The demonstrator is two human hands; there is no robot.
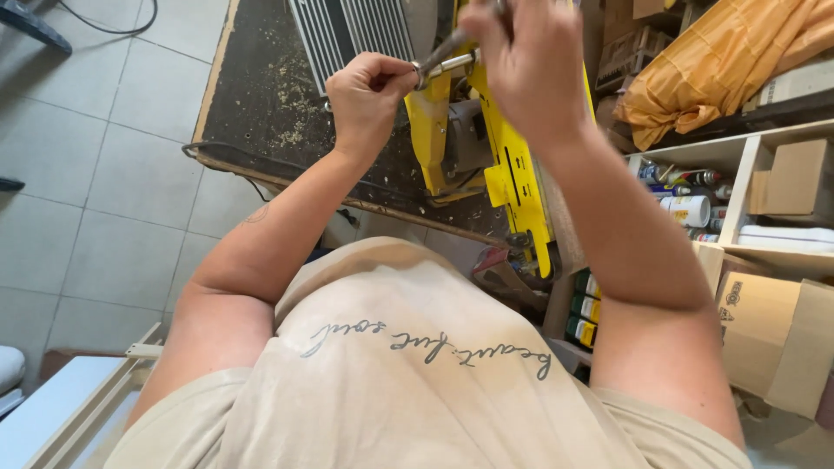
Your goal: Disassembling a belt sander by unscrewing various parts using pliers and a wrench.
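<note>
Sawdust-strewn dark worktop (261, 95): both hands, left hand (369, 91) and right hand (521, 61), grip clenched on grey metal tool (443, 52) above yellow metal machine (508, 165); slipping likely

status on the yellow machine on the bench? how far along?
Done: sawdust on the dark workbench suggests earlier cutting. In hand: left hand grips a metal fitting at the top of the yellow machine, while right hand works a metal tool on it. Left: cannot tell; the fitting is mostly hidden.
</note>
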